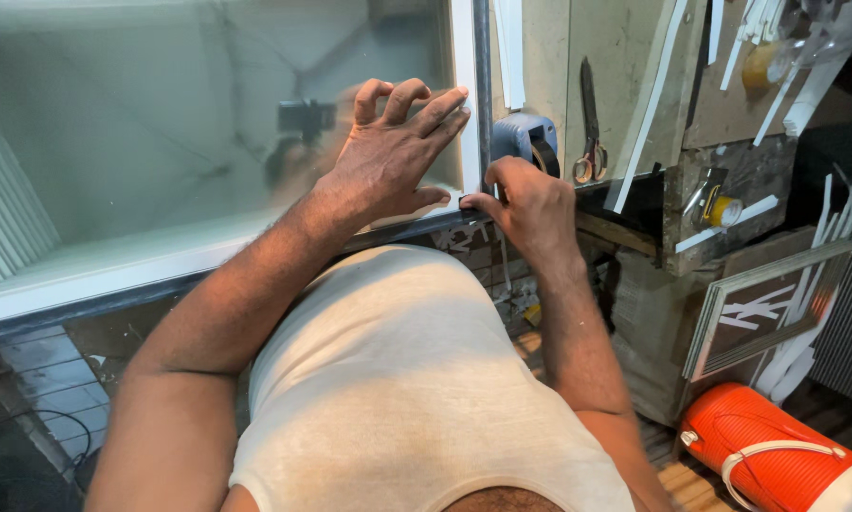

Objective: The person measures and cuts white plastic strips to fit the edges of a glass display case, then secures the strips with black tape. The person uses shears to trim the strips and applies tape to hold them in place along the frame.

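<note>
A large glass pane (161, 142) with a white border strip lies flat on a workbench in front of me. My left hand (393, 156) rests on the pane near its right corner, fingers spread and bent, fingertips touching the white edge strip (465, 114). My right hand (530, 204) sits at the pane's near right corner, fingers pinched on the end of the white strip there. A blue tape dispenser (524, 137) stands just behind my right hand.
Scissors (590, 142) hang on the wall to the right. Loose white strips (649, 104) lean against the wall. A stack of framed panels (762, 308) and an orange jug (777, 455) stand at the lower right. Slatted white panels (4, 218) sit at the left.
</note>
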`<state>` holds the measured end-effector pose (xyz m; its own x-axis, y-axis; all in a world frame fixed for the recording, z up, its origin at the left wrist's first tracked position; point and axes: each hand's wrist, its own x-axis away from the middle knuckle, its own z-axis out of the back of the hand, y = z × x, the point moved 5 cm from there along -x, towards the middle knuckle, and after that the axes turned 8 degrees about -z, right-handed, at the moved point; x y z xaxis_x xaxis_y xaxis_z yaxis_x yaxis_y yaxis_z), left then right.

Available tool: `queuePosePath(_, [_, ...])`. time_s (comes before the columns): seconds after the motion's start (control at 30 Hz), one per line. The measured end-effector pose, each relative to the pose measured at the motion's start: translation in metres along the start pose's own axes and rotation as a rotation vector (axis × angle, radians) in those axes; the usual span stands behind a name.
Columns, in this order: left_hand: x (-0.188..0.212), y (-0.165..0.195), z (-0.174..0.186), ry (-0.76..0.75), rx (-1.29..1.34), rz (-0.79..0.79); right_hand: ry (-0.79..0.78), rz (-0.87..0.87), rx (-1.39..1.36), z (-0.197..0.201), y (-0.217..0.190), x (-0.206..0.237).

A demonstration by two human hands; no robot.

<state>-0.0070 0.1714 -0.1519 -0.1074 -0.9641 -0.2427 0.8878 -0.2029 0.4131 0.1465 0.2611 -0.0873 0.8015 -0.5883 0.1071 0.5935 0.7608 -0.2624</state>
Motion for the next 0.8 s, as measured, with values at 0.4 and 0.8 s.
queuePosePath(0.4, [0.000, 0.001, -0.002, -0.001, -0.056, 0.005, 0.309, -0.112, -0.021, -0.030, 0.061, 0.070])
queuePosePath(0.8, [-0.022, 0.028, -0.003, -0.058, 0.056, 0.105, 0.110, -0.776, -0.816, -0.069, 0.194, 0.111])
